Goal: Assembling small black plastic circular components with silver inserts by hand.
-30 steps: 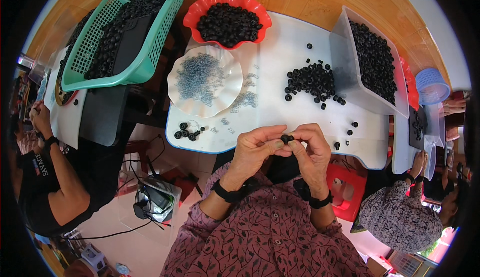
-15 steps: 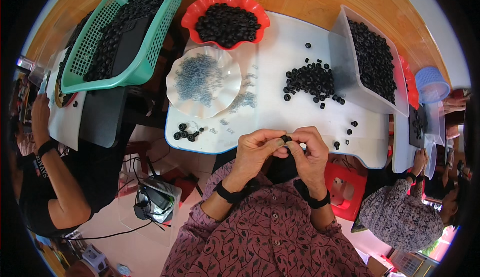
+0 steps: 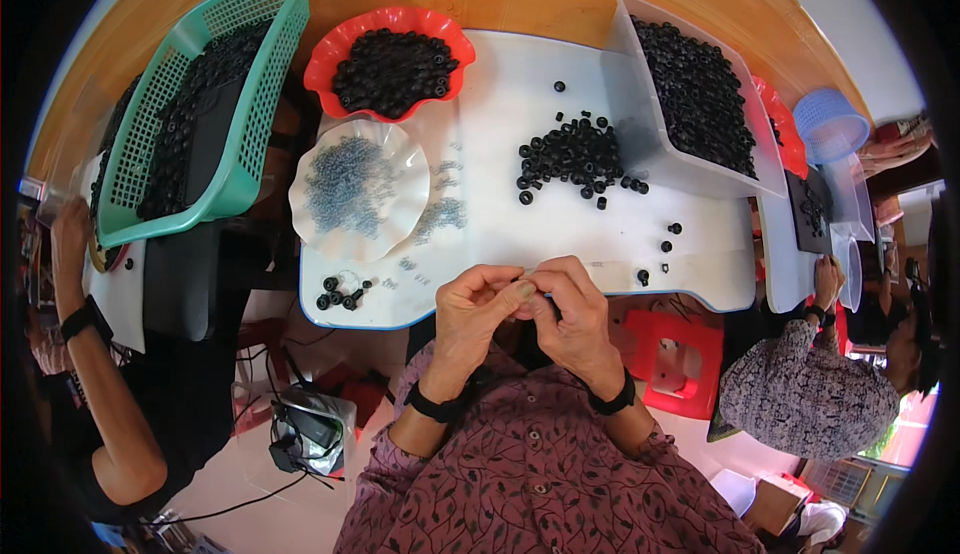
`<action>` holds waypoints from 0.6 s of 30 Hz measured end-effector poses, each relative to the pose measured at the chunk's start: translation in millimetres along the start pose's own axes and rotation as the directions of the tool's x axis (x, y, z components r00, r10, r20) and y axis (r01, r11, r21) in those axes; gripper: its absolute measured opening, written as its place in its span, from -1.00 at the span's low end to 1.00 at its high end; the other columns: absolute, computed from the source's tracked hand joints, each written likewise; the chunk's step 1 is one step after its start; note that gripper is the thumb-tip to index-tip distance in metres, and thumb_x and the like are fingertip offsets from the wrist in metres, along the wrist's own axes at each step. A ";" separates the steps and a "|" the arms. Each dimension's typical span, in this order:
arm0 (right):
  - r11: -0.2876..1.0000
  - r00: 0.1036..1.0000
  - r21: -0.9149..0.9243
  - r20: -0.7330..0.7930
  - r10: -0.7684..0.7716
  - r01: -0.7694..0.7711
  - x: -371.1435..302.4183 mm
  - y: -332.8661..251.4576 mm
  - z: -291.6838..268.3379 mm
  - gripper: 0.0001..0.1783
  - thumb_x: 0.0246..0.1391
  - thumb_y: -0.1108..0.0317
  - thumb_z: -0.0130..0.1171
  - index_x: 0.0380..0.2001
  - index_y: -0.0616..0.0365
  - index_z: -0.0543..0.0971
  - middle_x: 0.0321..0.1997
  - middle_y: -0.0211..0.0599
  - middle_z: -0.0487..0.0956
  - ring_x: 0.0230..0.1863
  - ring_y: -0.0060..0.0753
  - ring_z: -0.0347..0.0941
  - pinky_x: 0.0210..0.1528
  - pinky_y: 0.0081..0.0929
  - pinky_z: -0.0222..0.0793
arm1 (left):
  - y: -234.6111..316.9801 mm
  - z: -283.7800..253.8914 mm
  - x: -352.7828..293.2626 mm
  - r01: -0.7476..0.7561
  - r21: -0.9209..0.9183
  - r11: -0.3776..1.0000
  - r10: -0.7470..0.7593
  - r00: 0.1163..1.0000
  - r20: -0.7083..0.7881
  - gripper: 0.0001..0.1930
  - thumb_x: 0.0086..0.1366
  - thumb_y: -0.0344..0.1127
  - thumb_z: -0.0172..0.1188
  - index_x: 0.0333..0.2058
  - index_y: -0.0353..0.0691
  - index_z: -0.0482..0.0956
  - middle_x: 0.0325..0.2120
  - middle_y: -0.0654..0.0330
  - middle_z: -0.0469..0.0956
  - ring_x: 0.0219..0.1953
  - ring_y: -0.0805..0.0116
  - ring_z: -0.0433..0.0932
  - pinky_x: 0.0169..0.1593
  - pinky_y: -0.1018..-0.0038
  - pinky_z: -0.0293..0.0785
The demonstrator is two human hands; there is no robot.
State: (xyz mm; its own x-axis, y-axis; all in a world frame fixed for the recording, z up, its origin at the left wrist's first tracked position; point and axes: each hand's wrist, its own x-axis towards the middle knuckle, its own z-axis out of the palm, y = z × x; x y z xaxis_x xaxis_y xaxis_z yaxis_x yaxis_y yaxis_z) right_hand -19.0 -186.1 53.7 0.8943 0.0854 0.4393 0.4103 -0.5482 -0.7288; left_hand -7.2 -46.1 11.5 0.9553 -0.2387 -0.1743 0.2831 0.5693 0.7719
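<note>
My left hand [image 3: 470, 316] and my right hand [image 3: 572, 306] meet at the table's front edge, thumbs and fingertips pinched together. A small black part is between them, now almost wholly hidden by the fingers. Left of my hands, several black pieces [image 3: 340, 296] lie at the table corner. Beyond them stands a white scalloped plate [image 3: 413, 216] heaped with small clear-grey, spring-like pieces [image 3: 345, 186], some of them spilled beside it. Ahead on the right is a loose pile of small black round parts [image 3: 575, 157]. A few black parts [image 3: 667, 246] sit apart near the right edge.
A red scalloped bowl [image 3: 463, 49] of black parts stands at the back, left of a translucent bin [image 3: 690, 171] of them. A green basket [image 3: 215, 197] is at the left. A red stool [image 3: 668, 359] stands below the table. Co-workers sit at both sides.
The whole view has swung, so table and hands appear further left. My hands stay pinched together; the black part that showed between the fingertips is now covered by them.
</note>
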 end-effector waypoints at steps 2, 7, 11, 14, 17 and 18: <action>1.000 1.000 0.007 0.010 0.020 -0.020 -3.1 2.8 1.2 -0.78 -0.06 0.71 0.17 -0.29 0.28 0.54 -0.27 -0.15 0.48 -0.38 -0.26 0.52 -0.41 -0.46 0.47 | -1.8 -1.2 0.5 -0.007 0.020 1.000 0.007 1.000 -0.012 -0.78 0.22 -0.54 0.27 -0.14 -0.44 0.57 -0.35 0.11 0.63 -0.35 0.48 0.62 -0.27 0.59 0.62; 0.979 0.992 0.160 0.026 0.123 -0.125 -7.7 2.6 0.8 -0.78 0.04 0.69 0.13 -0.22 0.27 0.55 -0.22 -0.18 0.50 -0.31 -0.34 0.53 -0.32 -0.50 0.48 | 2.8 -0.9 1.1 0.026 -0.002 1.000 -0.026 1.000 -0.017 -0.79 0.25 -0.53 0.24 -0.14 -0.43 0.56 -0.36 0.13 0.62 -0.36 0.47 0.62 -0.27 0.59 0.63; 0.969 0.981 0.175 -0.057 0.186 -0.174 -12.6 9.9 2.1 -0.78 0.16 0.57 0.11 -0.11 0.28 0.52 -0.18 -0.20 0.51 -0.19 -0.37 0.54 -0.15 -0.54 0.45 | 11.4 3.1 1.2 0.073 -0.030 0.997 -0.073 0.997 0.014 -0.80 0.29 -0.54 0.18 -0.11 -0.44 0.55 -0.29 0.06 0.62 -0.34 0.42 0.61 -0.18 0.52 0.60; 0.800 0.922 0.472 0.079 0.379 -0.370 -14.9 9.3 12.1 -0.56 0.24 0.26 0.13 0.07 0.34 0.39 -0.18 -0.13 0.54 -0.18 -0.41 0.53 -0.14 -0.51 0.46 | 5.0 1.1 0.5 0.024 -0.045 0.999 -0.022 0.999 0.037 -0.79 0.29 -0.54 0.17 -0.11 -0.45 0.55 -0.25 0.08 0.61 -0.28 0.45 0.59 -0.13 0.53 0.58; 0.765 0.870 0.414 0.234 0.434 -0.494 -9.1 -0.2 13.8 -0.48 0.21 0.19 0.17 0.09 0.35 0.37 -0.23 -0.13 0.57 -0.20 -0.42 0.53 -0.16 -0.49 0.46 | 1.8 0.2 -0.9 0.018 -0.088 0.996 -0.014 0.999 0.043 -0.76 0.27 -0.47 0.23 -0.10 -0.45 0.55 -0.29 0.16 0.59 -0.29 0.51 0.55 -0.14 0.58 0.53; 0.793 0.877 0.374 0.220 0.427 -0.480 -10.2 2.5 18.5 -0.42 0.16 0.13 0.23 0.08 0.36 0.39 -0.29 -0.18 0.58 -0.24 -0.44 0.52 -0.20 -0.51 0.45 | -0.1 -0.2 -1.3 0.017 -0.087 0.996 -0.014 0.999 0.041 -0.76 0.27 -0.47 0.23 -0.10 -0.45 0.55 -0.29 0.16 0.59 -0.29 0.51 0.55 -0.14 0.58 0.53</action>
State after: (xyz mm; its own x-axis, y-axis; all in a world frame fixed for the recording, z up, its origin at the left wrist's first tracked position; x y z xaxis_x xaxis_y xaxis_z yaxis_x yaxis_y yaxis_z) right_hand -23.8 -173.0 37.7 0.9988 0.0239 -0.0416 -0.0372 -0.1645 -0.9857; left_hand -8.5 -45.6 11.5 0.9471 -0.2784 -0.1595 0.3057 0.6315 0.7126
